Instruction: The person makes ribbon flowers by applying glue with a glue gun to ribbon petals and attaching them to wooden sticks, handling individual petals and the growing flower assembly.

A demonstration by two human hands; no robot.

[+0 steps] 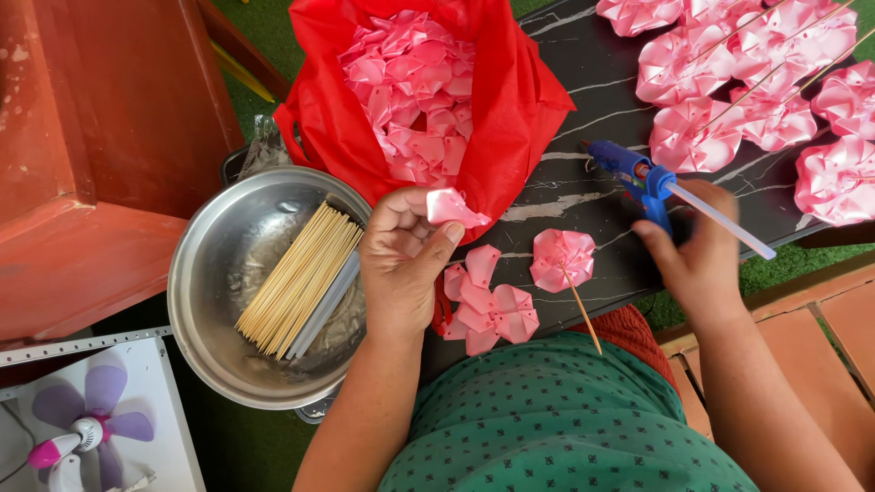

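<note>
My left hand [401, 260] pinches a folded pink ribbon petal [453, 208] between thumb and fingers, just in front of a red bag [510, 100] full of pink petals [415, 82]. My right hand [697, 260] is closed around the handle of a blue glue gun [633, 173] with a clear glue stick [720, 219] poking out of its back; the gun rests on the dark marbled tabletop [592, 82]. Between the hands lie a small pink ribbon flower on a bamboo skewer [563, 258] and a few loose petals [488, 301].
A steel bowl [210, 273] at the left holds several bamboo skewers [301, 278] and glue sticks. Finished pink ribbon flowers on sticks [747, 73] cover the table's far right. A red wooden cabinet [100, 137] stands left, a small purple fan [87, 424] lower left.
</note>
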